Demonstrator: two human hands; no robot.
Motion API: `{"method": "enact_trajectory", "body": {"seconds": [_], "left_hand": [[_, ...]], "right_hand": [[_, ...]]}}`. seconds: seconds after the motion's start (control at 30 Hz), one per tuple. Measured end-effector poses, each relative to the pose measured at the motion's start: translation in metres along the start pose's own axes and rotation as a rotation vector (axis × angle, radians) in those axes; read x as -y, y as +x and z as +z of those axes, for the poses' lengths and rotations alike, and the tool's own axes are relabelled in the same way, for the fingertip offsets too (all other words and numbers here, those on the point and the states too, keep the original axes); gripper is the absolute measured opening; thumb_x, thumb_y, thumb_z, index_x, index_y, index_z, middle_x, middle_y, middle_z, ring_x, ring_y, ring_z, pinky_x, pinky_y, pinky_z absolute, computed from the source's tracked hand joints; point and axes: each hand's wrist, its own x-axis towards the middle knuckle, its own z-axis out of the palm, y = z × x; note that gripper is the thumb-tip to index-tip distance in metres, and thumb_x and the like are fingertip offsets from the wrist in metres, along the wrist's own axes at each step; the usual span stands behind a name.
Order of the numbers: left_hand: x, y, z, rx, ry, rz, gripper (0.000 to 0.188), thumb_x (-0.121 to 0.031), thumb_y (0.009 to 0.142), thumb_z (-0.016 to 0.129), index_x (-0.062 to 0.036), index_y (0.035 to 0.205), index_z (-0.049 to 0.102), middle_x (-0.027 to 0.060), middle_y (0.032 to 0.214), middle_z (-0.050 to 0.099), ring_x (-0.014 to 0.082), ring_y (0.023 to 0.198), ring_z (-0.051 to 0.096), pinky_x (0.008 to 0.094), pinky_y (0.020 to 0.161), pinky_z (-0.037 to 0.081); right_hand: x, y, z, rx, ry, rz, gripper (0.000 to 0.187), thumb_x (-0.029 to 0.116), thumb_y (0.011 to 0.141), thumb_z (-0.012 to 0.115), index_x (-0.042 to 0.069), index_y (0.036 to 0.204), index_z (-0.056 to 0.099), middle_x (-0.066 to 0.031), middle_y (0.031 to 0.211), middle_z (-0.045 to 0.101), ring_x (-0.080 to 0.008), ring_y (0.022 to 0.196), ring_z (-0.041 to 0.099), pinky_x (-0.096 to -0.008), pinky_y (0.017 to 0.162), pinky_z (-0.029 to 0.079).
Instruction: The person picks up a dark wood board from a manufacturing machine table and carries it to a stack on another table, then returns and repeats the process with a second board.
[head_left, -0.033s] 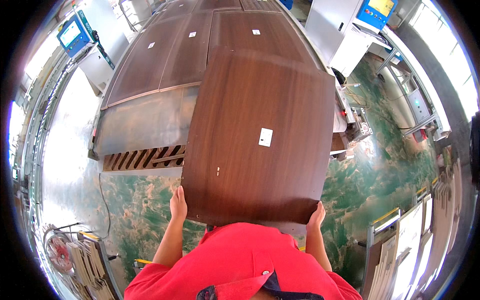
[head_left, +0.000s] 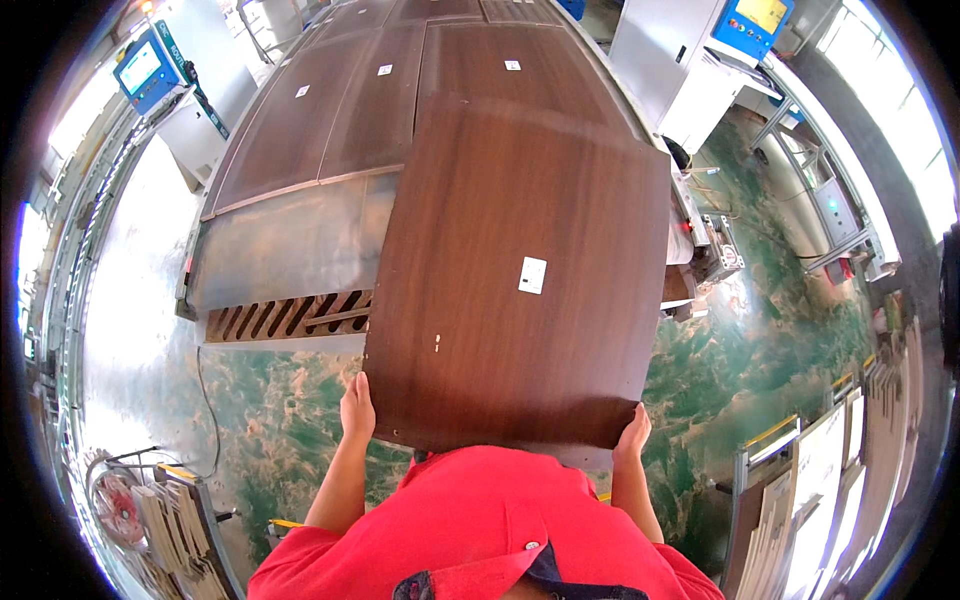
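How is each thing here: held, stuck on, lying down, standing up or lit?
Big brown panel: held at both sides
Left grip: holding the panel's left edge
Right grip: holding its near right corner
White label: stuck on the panel
Other brown panels: lying flat
Left screen: lit
Right screen: lit
Pale boards: standing on edge

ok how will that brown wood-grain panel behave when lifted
The wood-grain panel is probably stiff: it shows no obvious sag between the left hand and right hand. Its smooth face may slide easily, and its breadth could make it unwieldy.
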Motion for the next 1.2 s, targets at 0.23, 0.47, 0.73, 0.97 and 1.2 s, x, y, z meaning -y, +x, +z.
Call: {"method": "enact_trajectory", "body": {"seconds": [0.23, 0.47, 0.73, 0.97, 1.2], "left_hand": [[-0.001, -0.004, -0.015, 0.053, 0.057, 0.004, 0.054, -0.046, 0.093, 0.031, -0.0008, 0.106, 0.057, 0.0249, 0.095, 0.06, 0.0418, 0.093, 0.054, 0.0445, 0.079, 0.041], [-0.009, -0.016, -0.036, 0.088, 0.147, -0.003, 0.053, -0.047, 0.093, 0.027, -0.0039, 0.1, 0.058, 0.0239, 0.091, 0.06, 0.0427, 0.087, 0.054, 0.0477, 0.074, 0.042], [-0.005, -0.035, -0.047, 0.128, 0.189, -0.005, 0.055, -0.046, 0.093, 0.027, -0.0007, 0.093, 0.058, 0.0246, 0.089, 0.06, 0.043, 0.086, 0.055, 0.0492, 0.074, 0.042], [-0.012, -0.05, -0.051, 0.135, 0.147, -0.027, 0.056, -0.046, 0.093, 0.029, -0.0001, 0.094, 0.06, 0.0255, 0.091, 0.06, 0.0431, 0.089, 0.054, 0.049, 0.077, 0.041], [-0.061, -0.039, -0.044, 0.172, 0.046, -0.058, 0.061, -0.052, 0.091, 0.031, 0.0017, 0.09, 0.06, 0.0256, 0.092, 0.059, 0.0423, 0.091, 0.054, 0.0463, 0.077, 0.041]], "right_hand": [[-0.003, -0.022, -0.006, -0.075, -0.024, 0.026, 0.032, 0.029, 0.089, 0.046, -0.001, 0.088, 0.059, -0.0045, 0.085, 0.058, -0.0158, 0.078, 0.053, -0.0306, 0.075, 0.042], [-0.013, -0.049, -0.03, -0.06, 0.03, 0.105, 0.032, 0.028, 0.088, 0.047, -0.001, 0.091, 0.059, -0.0073, 0.091, 0.059, -0.0201, 0.081, 0.056, -0.0336, 0.076, 0.044], [-0.007, -0.062, -0.053, -0.113, 0.064, 0.17, 0.031, 0.027, 0.089, 0.049, -0.002, 0.091, 0.059, -0.0086, 0.092, 0.06, -0.0223, 0.081, 0.056, -0.0371, 0.077, 0.044], [0.027, -0.051, -0.061, -0.087, -0.012, 0.151, 0.034, 0.028, 0.091, 0.049, -0.005, 0.095, 0.058, -0.0107, 0.096, 0.059, -0.0241, 0.083, 0.056, -0.0401, 0.076, 0.045], [0.113, -0.024, -0.015, -0.134, -0.236, 0.183, 0.038, 0.028, 0.092, 0.049, -0.007, 0.104, 0.055, -0.0128, 0.106, 0.057, -0.024, 0.09, 0.055, -0.0412, 0.08, 0.043]]}}
